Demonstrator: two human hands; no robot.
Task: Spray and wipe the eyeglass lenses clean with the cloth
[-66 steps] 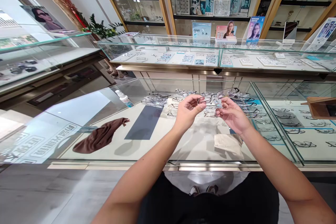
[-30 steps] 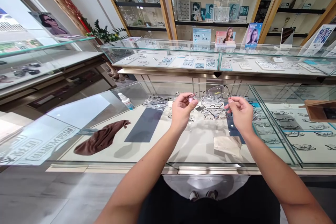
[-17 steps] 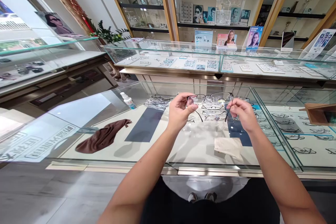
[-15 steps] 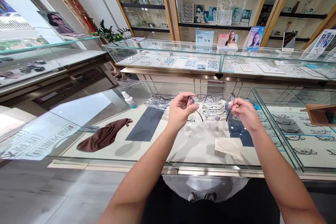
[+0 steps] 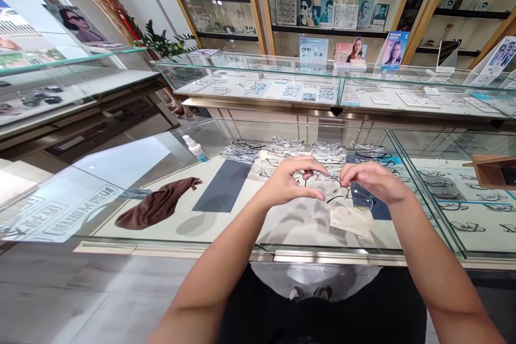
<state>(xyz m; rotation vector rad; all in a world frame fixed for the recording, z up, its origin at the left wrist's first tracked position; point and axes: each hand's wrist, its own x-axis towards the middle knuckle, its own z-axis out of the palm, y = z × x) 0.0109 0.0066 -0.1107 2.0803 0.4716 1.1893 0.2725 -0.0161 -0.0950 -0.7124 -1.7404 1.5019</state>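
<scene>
A pair of thin dark-rimmed eyeglasses [image 5: 343,192] is held tilted above the glass counter, between my two hands. My left hand [image 5: 288,183] has its curled fingers at one end of the frame, thumb spread apart below. Bent over the frame's middle and other side, my right hand [image 5: 374,180] grips it with fingertips partly hidden behind the frame. Below the eyeglasses lies a cream cloth [image 5: 351,220]. Behind them, several rows of other eyeglasses [image 5: 288,143] fill the back of the counter.
On the left are a crumpled brown cloth [image 5: 159,204], a dark grey mat [image 5: 222,185] and a white spray bottle [image 5: 195,149]. A wooden stand [image 5: 489,171] is at the right. Beyond stands another glass display case [image 5: 258,98]; the near counter's front edge [image 5: 306,259] is before me.
The eyeglasses have gone from level and facing away to tilted and turned, lower down. Both hands have come closer together, and my left thumb has spread from the fingers.
</scene>
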